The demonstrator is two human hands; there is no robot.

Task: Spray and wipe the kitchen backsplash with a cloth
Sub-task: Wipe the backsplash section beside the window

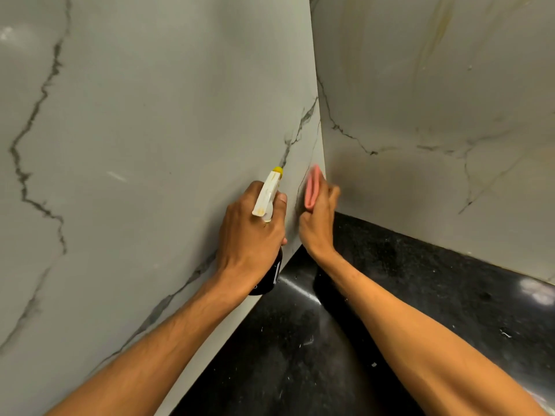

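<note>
The backsplash (pixel 150 130) is grey-white marble with dark veins, meeting a second marble wall (pixel 435 100) at a corner. My left hand (pixel 250 232) grips a spray bottle (pixel 267 195) with a white trigger head, a yellow nozzle and a dark body, its nozzle pointing up at the left wall. My right hand (pixel 318 220) holds a folded pink cloth (pixel 312 190) pressed against the left wall right at the corner seam. The hand and cloth look blurred.
A black speckled countertop (pixel 390 295) runs below both walls, with small white specks and glare on it. Yellowish streaks mark the upper right wall (pixel 441 28). Both forearms reach in from the bottom of the view.
</note>
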